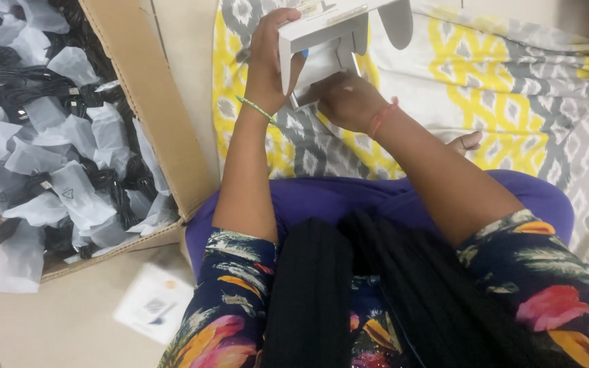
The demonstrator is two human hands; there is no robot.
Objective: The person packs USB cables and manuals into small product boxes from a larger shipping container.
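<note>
My left hand (pixel 267 61) grips the side of a small white cardboard box (pixel 335 31) with its flaps open, held up in front of me at the top of the view. My right hand (pixel 345 99) is curled at the box's open underside, fingers pressed against a white insert (pixel 322 68) there. What the fingers pinch is hidden. A green band sits on my left wrist and a red one on my right. Both arms reach forward over my lap.
A big open carton (pixel 165 136) at the left holds several black cables in clear plastic bags (pixel 56 157). A yellow, grey and white patterned cloth (pixel 512 102) covers the floor ahead. A small white leaflet (pixel 155 303) lies on the tiled floor by my left knee.
</note>
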